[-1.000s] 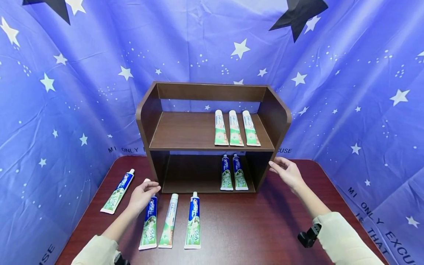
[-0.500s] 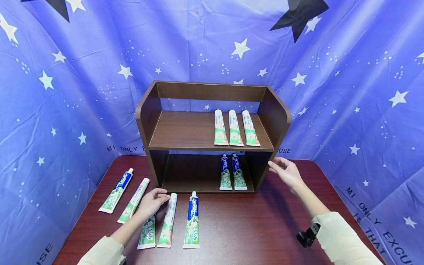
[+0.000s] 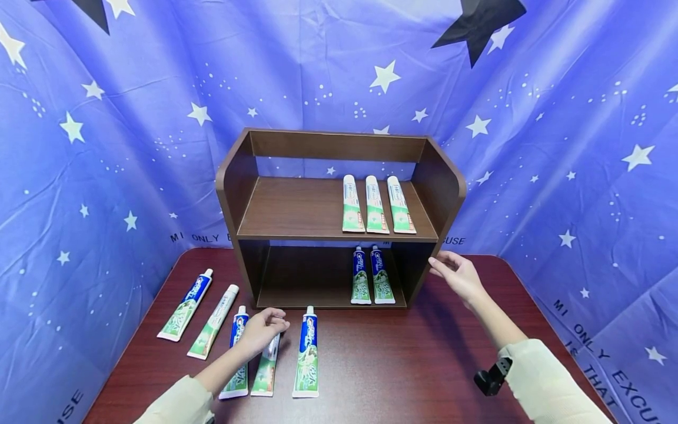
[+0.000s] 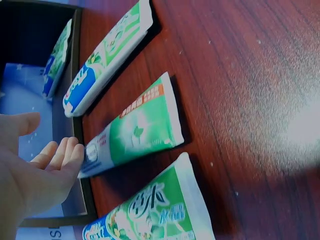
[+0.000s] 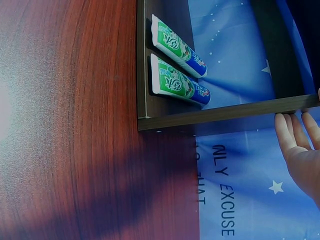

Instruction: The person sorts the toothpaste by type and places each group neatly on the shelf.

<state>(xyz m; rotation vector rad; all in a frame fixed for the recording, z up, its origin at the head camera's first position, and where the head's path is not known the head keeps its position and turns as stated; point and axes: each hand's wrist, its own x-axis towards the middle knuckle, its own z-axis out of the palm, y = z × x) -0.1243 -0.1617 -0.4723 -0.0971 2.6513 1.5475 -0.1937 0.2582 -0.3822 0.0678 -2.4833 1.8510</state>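
Note:
My left hand is over the cap end of a white-and-green toothpaste tube on the table. In the left wrist view, its fingers are loosely bent, thumb held apart, and fingertips right at that tube's white end. Blue-and-green toothpaste tubes lie to either side, one partly behind the hand and one to the right. At the far side, my right hand touches the right side panel of a brown two-tier shelf; the right wrist view shows straight fingers against the panel's outer face.
Three white-and-green tubes lie on the upper tier, and two blue-and-green tubes on the lower right. Farther left on the table are a blue-and-green tube and a white-and-green tube. A starry curtain hangs behind.
My left hand has moved rightward across the row, from near the second tube at the left to the white-and-green tube in the middle. My right hand stays at the shelf; the tubes have not moved.

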